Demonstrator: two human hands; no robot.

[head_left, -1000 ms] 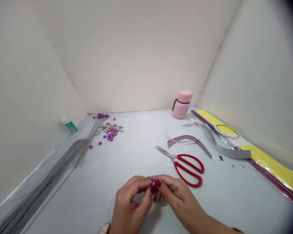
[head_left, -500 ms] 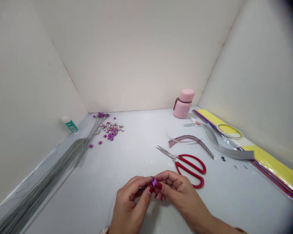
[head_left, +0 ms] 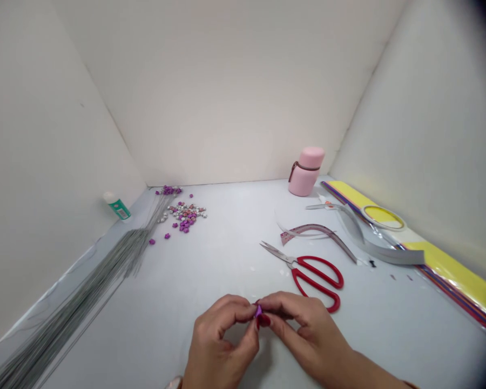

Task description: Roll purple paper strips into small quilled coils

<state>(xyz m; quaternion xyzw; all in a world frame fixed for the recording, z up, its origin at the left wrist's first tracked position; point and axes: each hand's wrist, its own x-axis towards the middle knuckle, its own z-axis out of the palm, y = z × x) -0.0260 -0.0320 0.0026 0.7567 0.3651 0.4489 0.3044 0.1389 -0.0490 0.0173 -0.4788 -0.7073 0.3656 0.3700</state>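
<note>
purple foil piece [head_left: 258, 311], mostly hidden, was pinched between left hand [head_left: 218, 337] and right hand [head_left: 303, 329], both curled nearly shut, red-handled scissors [head_left: 318, 281] partly hidden behind the right

You can take the red scissors [head_left: 295, 265] as your landmark. Just beyond them lies a dotted strip [head_left: 318, 229], and farther back stands a pink bottle [head_left: 306, 172]. To their right, you'll see a grey strip [head_left: 384, 254] curving near a tape roll [head_left: 383, 218] on yellow paper [head_left: 457, 275]. Well left of them are foil stars [head_left: 184, 216], a small green-labelled bottle [head_left: 116, 208] and a long sheaf of thin wires [head_left: 85, 292].
</note>
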